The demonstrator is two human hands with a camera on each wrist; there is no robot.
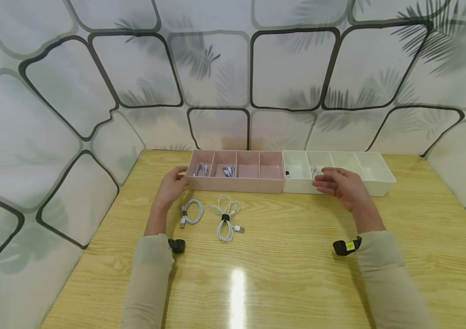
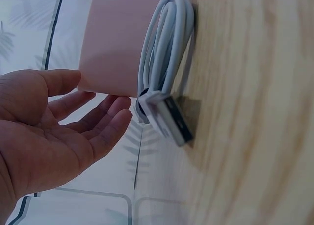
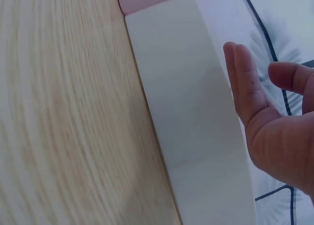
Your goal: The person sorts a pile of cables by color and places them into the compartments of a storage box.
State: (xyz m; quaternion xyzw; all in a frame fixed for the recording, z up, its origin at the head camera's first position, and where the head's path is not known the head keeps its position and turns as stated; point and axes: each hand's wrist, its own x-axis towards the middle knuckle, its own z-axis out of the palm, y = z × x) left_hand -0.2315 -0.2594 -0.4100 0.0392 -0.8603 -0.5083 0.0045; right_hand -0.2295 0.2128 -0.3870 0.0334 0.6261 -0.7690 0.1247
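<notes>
At the left end of a pink divided box (image 1: 237,184), my left hand (image 1: 171,185) touches its end wall with loosely bent fingers. The left wrist view shows that palm holding nothing, beside a coiled white USB cable (image 2: 164,53) on the table. My right hand (image 1: 346,187) hovers at the front wall of a white divided box (image 1: 374,187), fingers extended and thumb apart, grasping nothing. Coiled cables (image 1: 201,169) lie in the pink box's two left compartments. In the white box, a cable (image 1: 314,172) sits in the second compartment, partly hidden by my fingertips; a small dark-tipped piece shows in the first.
The two boxes stand end to end along the back of the wooden table (image 1: 282,274). In front of the pink one lies another white cable (image 1: 225,228), looped and bound with a black tie. A patterned wall covering (image 1: 216,68) rises behind and at both sides.
</notes>
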